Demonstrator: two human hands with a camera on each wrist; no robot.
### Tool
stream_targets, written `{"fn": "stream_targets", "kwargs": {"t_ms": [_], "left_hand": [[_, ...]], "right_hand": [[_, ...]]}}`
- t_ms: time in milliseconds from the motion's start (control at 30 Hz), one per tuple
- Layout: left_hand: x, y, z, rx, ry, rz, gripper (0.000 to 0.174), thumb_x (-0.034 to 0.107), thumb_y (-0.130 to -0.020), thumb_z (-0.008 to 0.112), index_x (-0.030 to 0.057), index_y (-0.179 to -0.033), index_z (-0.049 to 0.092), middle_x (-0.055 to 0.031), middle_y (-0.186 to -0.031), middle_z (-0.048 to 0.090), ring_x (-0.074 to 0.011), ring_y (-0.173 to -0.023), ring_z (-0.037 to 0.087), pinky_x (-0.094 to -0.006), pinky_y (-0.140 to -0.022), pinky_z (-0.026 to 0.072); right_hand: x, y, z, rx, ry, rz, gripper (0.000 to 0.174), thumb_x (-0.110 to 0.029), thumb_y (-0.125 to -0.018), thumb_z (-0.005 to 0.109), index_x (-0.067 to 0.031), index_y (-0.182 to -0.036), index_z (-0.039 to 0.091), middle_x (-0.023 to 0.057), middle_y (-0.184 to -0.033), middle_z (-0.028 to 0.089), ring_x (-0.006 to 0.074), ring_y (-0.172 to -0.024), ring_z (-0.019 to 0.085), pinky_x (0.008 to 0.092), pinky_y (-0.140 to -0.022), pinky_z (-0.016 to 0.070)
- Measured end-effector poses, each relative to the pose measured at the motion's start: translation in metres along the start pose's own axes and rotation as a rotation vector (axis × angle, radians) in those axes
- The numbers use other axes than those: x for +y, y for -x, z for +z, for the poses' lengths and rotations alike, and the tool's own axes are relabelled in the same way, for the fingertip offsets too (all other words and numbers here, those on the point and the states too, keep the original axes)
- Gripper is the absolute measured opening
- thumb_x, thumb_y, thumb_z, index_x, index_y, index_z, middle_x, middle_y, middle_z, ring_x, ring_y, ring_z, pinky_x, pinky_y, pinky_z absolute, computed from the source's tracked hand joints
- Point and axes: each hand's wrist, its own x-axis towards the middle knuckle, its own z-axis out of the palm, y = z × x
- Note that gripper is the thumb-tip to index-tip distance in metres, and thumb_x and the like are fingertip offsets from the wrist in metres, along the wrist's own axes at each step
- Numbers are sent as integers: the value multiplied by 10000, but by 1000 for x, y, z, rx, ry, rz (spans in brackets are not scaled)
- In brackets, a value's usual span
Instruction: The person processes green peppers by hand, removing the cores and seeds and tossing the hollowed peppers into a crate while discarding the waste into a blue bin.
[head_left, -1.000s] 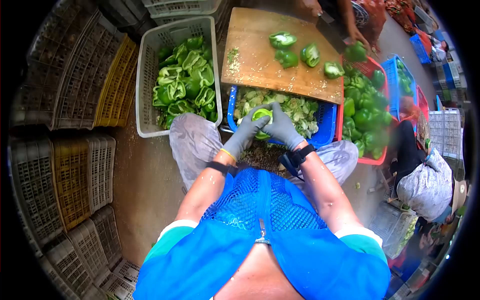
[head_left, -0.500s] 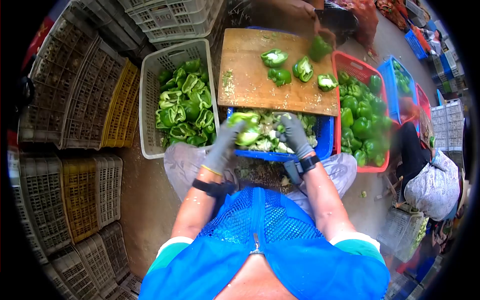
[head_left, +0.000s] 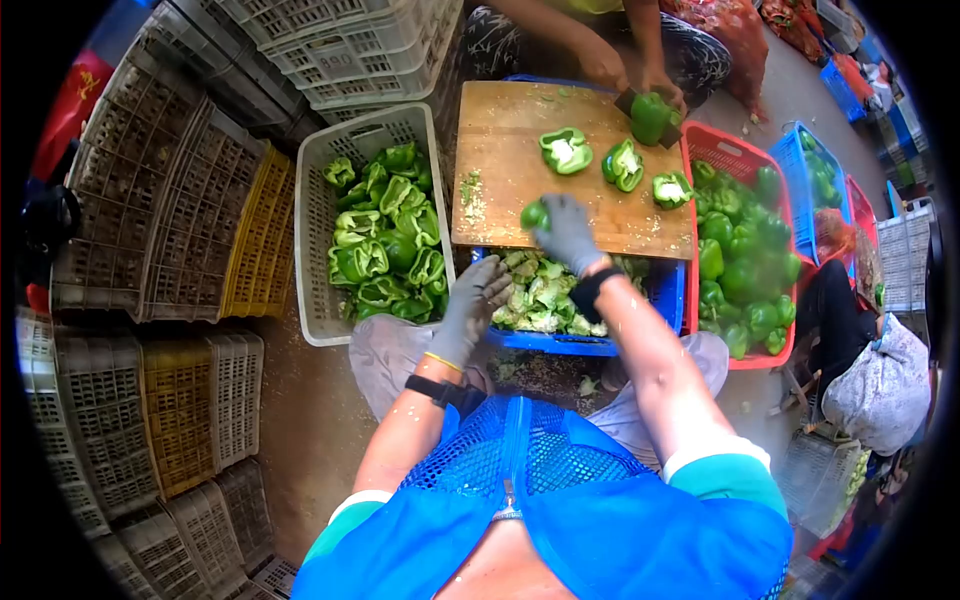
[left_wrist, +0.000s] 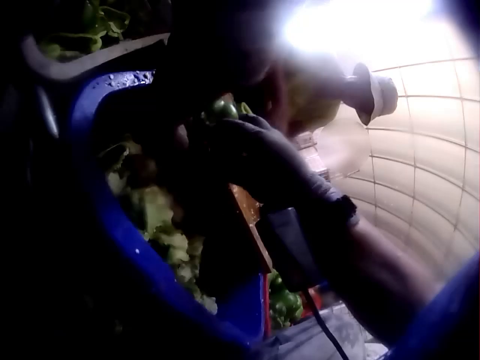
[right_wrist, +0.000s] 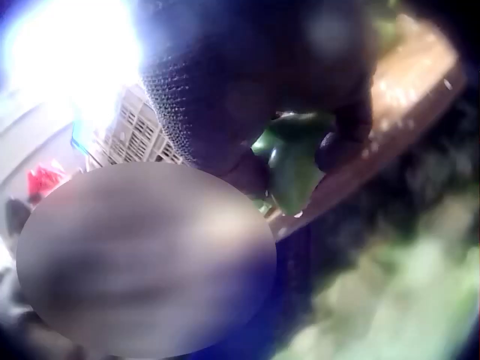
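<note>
My gloved right hand [head_left: 568, 235] reaches over the near edge of the wooden cutting board [head_left: 500, 150] and grips a green bell pepper piece [head_left: 534, 215]. In the right wrist view, the glossy pepper [right_wrist: 292, 161] shows between finger and thumb. My gloved left hand [head_left: 474, 305] holds nothing, its fingers extended at the left rim of the blue crate [head_left: 560, 343]. Pale pepper cores [head_left: 545, 295] fill that crate below the board. Several cut peppers [head_left: 566, 150] lie farther back on the board, their white insides showing.
At left stands a grey crate [head_left: 312, 250] of opened peppers; at right, a red crate [head_left: 740, 362] of whole ones. Across the board another person's hands hold a green pepper [head_left: 651, 117] against a knife [head_left: 625, 100]. Stacked crates [head_left: 340, 45] rise behind and along the left.
Both hands held one pepper over the blue crate, then parted, the left keeping the opened pepper. Now the left is empty, and the right has moved up to the board and grips another piece.
</note>
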Motion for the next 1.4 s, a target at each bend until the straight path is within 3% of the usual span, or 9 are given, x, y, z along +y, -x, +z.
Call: {"fn": "stream_targets", "kwargs": {"t_ms": [167, 233, 367, 533, 933, 1033, 1133, 1233, 1400], "left_hand": [[-57, 3, 20, -108, -283, 214, 409, 293, -932, 589, 60, -1253, 489, -50, -1023, 592, -129, -874, 574, -271, -735, 491], [-63, 24, 21, -182, -307, 148, 485, 246, -885, 662, 51, -1286, 471, -62, -1092, 583, -153, -967, 573, -291, -824, 489], [-72, 44, 20, -376, -252, 257, 548, 130, -804, 737, 36, -1284, 489, -50, -1158, 526, -162, -1029, 549, -297, -869, 482], [-40, 46, 26, -668, -576, 511, 499, 47, -755, 752, 39, -1206, 538, -33, -1140, 567, -138, -1044, 557, -297, -908, 462], [-25, 35, 15, 195, -1020, 477, 521, 352, -710, 772, -25, -959, 512, -203, -880, 587, -350, -798, 569, -418, -728, 467], [-45, 24, 8, 76, -1231, 593, 640, 411, -681, 795, -15, -1073, 521, -194, -947, 573, -298, -930, 574, -362, -877, 456], [-47, 17, 13, -44, -1046, 446, 679, 445, -725, 758, -13, -1155, 503, -238, -1107, 551, -376, -1047, 541, -421, -943, 422], [-52, -5, 10, -160, -817, 337, 595, 443, -795, 705, 8, -1159, 526, -212, -1129, 576, -328, -1006, 583, -378, -877, 466], [-36, -9, 23, -215, -52, -222, 723, 685, -838, 484, 111, -1279, 476, -163, -1194, 584, -320, -1011, 620, -452, -806, 528]], "right_hand": [[-28, 93, 2, -401, -1290, 425, 562, -207, -797, 651, -130, -1316, 451, 164, -1359, 416, 332, -1209, 456, 391, -1002, 415], [-11, 126, -4, -428, -1172, 75, 599, -213, -824, 628, -149, -1374, 400, 135, -1360, 425, 301, -1190, 476, 375, -984, 439], [-19, 135, -35, -621, -1833, 420, 749, -333, -812, 651, -173, -1452, 296, 117, -1273, 498, 270, -1092, 547, 384, -952, 472], [-37, 134, -41, -395, -1512, 150, 704, -400, -821, 650, -5, -1349, 407, 80, -1148, 543, 165, -1023, 537, 305, -912, 436], [-23, 103, -20, 484, -1370, 727, 519, -301, -815, 711, -53, -1209, 484, 72, -917, 590, 188, -817, 585, 337, -620, 519], [-66, 69, -65, 154, -1596, 309, 605, -325, -826, 696, -44, -1284, 418, 117, -1016, 608, 256, -938, 596, 363, -705, 524], [16, 0, -44, 315, -446, 132, 687, -339, -825, 684, -50, -1346, 342, 178, -1115, 594, 344, -1063, 561, 415, -810, 502], [19, -13, -53, 41, 243, 502, 642, -316, -791, 695, -63, -1306, 406, 211, -1129, 577, 373, -1036, 549, 445, -879, 463], [45, 37, -25, 171, -76, -31, 511, -111, -687, 733, -108, -1158, 535, 189, -1064, 586, 372, -991, 527, 439, -884, 448]]}}
